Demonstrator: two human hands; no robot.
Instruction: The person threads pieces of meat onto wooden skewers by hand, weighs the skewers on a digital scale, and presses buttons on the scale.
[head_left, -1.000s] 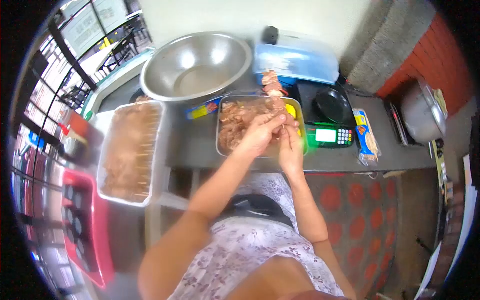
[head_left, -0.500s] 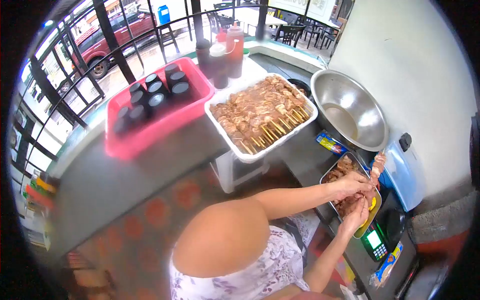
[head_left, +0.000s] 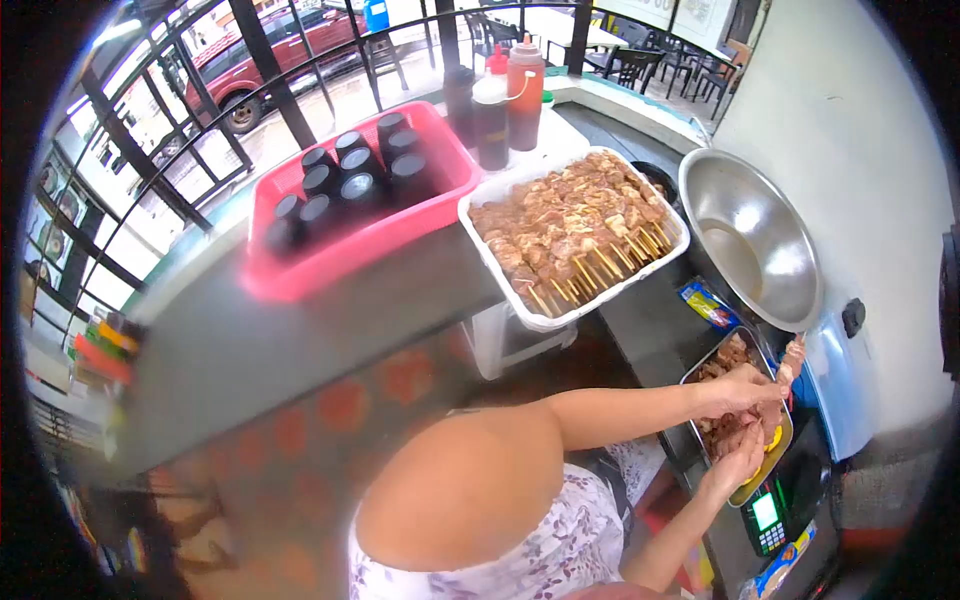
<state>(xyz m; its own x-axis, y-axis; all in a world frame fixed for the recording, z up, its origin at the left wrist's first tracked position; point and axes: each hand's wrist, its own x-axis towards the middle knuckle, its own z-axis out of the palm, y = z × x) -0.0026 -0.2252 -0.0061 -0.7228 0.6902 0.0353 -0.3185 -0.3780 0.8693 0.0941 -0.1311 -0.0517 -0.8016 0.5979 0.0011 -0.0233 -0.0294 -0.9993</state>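
Note:
A metal tray [head_left: 690, 378] holding raw meat pieces [head_left: 728, 358] lies on the dark counter to the right. Over it, my left hand [head_left: 738, 390] is closed around a meat skewer [head_left: 791, 362], whose threaded end points up and away. Just below, my right hand [head_left: 738, 455] pinches a piece of raw meat close to the left fingers. The hands partly cover the tray's contents and the lower part of the skewer. Something yellow [head_left: 773, 440] shows at the tray's near end.
A white tray [head_left: 545, 322] piled with meat skewers stands ahead. Left of it are a pink basin [head_left: 275, 284] with black-lidded containers and several sauce bottles [head_left: 525, 95]. A large steel bowl [head_left: 800, 270], a keypad device [head_left: 768, 515] and blue-yellow packets [head_left: 708, 303] surround the work area.
My view has turned, so the surroundings sit farther right in the picture. Both hands stay together over the tray; the skewer's visible part looks shorter.

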